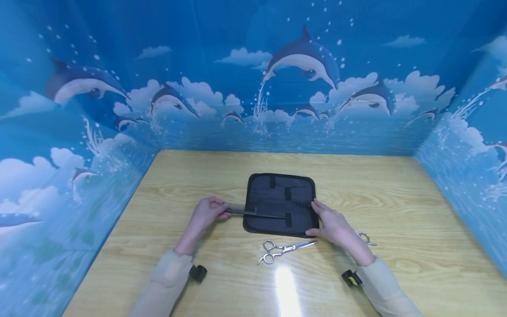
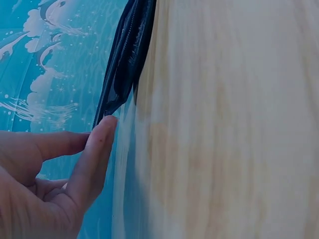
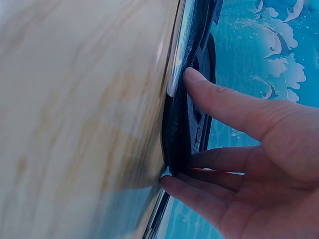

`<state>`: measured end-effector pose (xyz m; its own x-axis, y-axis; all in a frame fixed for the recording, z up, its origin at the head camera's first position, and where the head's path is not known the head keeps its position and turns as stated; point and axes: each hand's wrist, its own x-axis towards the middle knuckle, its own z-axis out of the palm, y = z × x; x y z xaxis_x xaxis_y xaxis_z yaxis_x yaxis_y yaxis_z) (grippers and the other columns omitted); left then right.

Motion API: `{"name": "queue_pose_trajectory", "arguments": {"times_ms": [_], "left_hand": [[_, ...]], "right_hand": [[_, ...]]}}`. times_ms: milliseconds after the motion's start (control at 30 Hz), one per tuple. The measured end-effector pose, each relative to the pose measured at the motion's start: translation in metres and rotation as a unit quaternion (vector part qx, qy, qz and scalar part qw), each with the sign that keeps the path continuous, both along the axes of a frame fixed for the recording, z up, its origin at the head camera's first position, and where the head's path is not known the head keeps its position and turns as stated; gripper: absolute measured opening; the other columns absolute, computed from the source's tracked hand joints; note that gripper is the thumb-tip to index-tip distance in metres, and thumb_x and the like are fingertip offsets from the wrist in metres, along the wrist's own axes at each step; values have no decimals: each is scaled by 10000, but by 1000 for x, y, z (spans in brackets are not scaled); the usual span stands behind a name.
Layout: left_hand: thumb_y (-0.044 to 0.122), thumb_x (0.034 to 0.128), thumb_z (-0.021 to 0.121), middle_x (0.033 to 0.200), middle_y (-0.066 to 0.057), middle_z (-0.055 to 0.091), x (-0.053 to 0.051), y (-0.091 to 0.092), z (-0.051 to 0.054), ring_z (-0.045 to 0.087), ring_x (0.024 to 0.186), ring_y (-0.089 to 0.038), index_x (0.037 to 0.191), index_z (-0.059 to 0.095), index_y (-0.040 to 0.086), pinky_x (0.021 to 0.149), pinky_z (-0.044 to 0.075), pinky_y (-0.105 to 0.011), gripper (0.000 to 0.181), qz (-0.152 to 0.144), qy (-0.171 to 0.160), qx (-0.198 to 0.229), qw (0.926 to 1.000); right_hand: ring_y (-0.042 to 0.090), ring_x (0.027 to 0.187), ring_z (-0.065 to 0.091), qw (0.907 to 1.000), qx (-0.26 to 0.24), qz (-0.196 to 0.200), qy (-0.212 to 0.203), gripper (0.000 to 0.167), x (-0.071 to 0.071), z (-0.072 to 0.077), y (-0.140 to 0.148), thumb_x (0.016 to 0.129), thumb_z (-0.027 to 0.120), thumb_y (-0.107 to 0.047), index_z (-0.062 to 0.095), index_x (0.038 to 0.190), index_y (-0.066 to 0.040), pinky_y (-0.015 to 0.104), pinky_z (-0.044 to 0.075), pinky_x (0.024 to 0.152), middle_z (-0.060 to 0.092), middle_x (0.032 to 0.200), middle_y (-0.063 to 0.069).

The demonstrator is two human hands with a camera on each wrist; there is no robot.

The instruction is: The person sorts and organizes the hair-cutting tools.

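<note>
A black zip case [image 1: 265, 196] lies open and flat on the table, with dark elastic loops across its inside. My left hand [image 1: 209, 211] pinches one end of a thin black comb [image 1: 241, 211] between thumb and fingers. The comb's narrow tail reaches over the case to the lower loop [image 1: 288, 220]; whether it passes under the loop I cannot tell. My right hand [image 1: 334, 223] holds the case's right side near its lower corner, thumb and fingers spread along the edge. In the right wrist view the thumb [image 3: 214, 94] rests against the case's zip edge [image 3: 177, 134].
Silver scissors [image 1: 283, 251] lie on the table just in front of the case. Another silver pair of scissors [image 1: 366, 239] shows partly behind my right wrist. A wood-grain table [image 1: 190, 171] meets blue dolphin-print walls [image 1: 237, 127] at the back and sides.
</note>
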<state>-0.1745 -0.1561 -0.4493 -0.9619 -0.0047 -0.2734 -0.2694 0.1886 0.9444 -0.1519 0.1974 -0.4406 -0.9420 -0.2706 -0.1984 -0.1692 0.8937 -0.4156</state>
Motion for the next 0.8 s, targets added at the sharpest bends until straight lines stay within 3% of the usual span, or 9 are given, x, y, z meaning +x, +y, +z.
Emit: {"name": "queue_pose_trajectory", "arguments": {"times_ms": [300, 800], "left_hand": [[-52, 994, 546, 1147, -321, 653, 1, -1, -1, 731, 870, -224, 1251, 599, -145, 783, 595, -227, 278, -120, 214, -482, 9985], [-71, 967, 581, 1020, -291, 690, 2, 5, -1, 736, 850, -275, 1177, 604, -143, 785, 609, -285, 224, -184, 322, -670, 9971]], "right_hand": [[514, 1426, 311, 10000, 33, -47, -82, 933, -2, 1, 0, 838, 840, -291, 330, 1523, 86, 632, 322, 1133, 247, 1616, 272], [512, 1422, 320, 10000, 85, -18, -45, 918, -1, -1, 0, 841, 838, -284, 340, 1515, 92, 628, 329, 1131, 253, 1610, 280]]}}
